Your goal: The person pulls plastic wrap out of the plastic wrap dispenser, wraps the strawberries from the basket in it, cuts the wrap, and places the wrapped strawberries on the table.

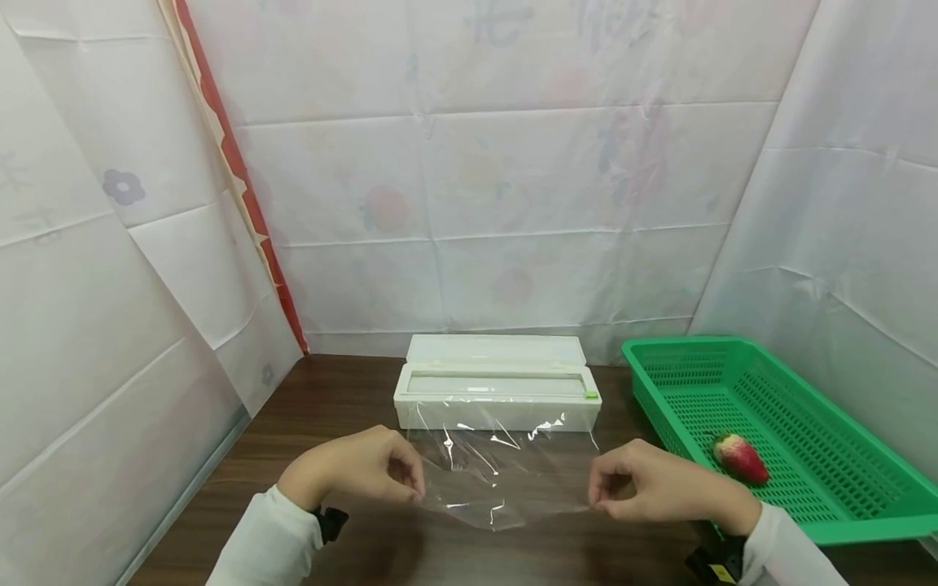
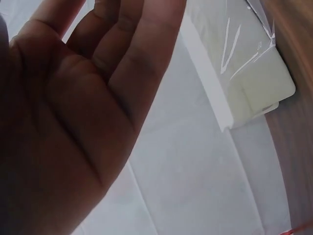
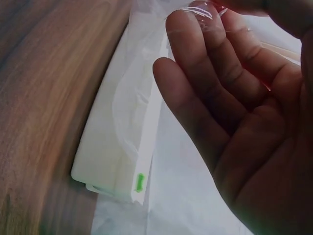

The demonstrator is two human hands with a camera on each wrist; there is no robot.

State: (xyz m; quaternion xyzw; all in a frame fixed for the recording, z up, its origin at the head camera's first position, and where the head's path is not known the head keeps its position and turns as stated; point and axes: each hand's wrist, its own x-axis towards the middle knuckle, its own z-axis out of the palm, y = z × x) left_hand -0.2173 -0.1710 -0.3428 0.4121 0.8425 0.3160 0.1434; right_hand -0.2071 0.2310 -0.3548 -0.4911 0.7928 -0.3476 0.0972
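Observation:
A sheet of clear plastic wrap [image 1: 484, 480] stretches from a white wrap dispenser box [image 1: 498, 415] toward the person. My left hand [image 1: 366, 468] pinches its near left corner between thumb and fingers. At the near right corner my right hand [image 1: 652, 484] pinches the film in the same way. The box's lid [image 1: 495, 350] stands raised at the back, and a small green slider [image 1: 590, 395] sits at the right end of its front part. In the right wrist view the film [image 3: 198, 11] glints at the fingertips; the left wrist view cuts off the left fingertips.
To the right stands a green plastic basket [image 1: 799, 391] with a strawberry [image 1: 742, 458] inside. The dark wooden table [image 1: 330, 399] lies under everything. White patterned sheeting [image 1: 498, 179] encloses the back and both sides.

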